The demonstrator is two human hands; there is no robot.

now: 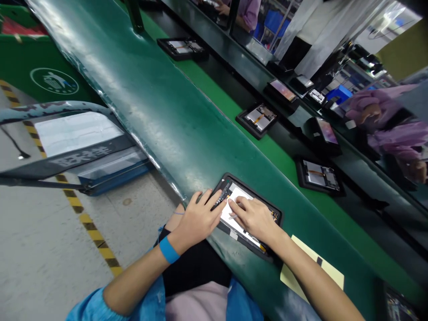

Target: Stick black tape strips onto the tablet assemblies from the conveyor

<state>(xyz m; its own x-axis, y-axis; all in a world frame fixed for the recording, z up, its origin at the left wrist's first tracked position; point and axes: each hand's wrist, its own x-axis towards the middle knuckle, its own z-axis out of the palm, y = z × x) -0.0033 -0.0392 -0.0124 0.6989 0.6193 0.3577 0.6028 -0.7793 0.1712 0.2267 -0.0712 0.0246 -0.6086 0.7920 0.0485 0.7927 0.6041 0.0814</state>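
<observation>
An opened tablet in a black tray (240, 235) lies at an angle on the green bench in front of me, its inner parts and a bright white panel showing. My left hand (203, 216) rests at its left end, fingers stretched and spread, with the fingertips on the dark strip there. Over the middle of the panel, my right hand (256, 217) has its thumb and fingers curled together. A small pale sliver shows below its fingertips; I cannot make out what it is.
A yellow sheet (290, 276) lies under my right forearm. Past the bench, a line carries several opened tablets in trays (259, 118). People in pink sleeves (397, 133) sit opposite. A green bin (20, 67) and a blue-grey metal frame (113, 171) stand at left.
</observation>
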